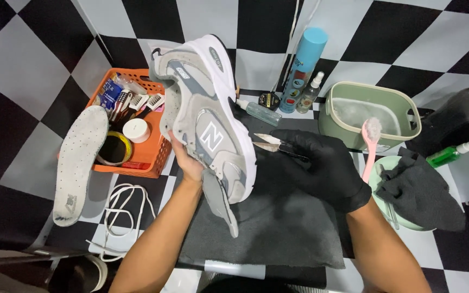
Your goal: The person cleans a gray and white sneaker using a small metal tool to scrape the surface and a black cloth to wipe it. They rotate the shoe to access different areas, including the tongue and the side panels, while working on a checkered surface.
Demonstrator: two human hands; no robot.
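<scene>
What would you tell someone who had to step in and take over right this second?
Left hand: bare, inside the grey-and-white sneaker, holding it up sideways over the dark mat.
Right hand: black glove, gripping small scissors, blades pointing at the shoe's side.
Already out: insole and white laces, lying on the left.
Nearby: orange basket of brushes, spray can, green tub, pink brush.
Whether any snipping is done cannot be told.

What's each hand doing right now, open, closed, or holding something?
Left hand: bare, closed on the grey-and-white sneaker, holding it up.
Right hand: black-gloved, closed on small snips.
</scene>
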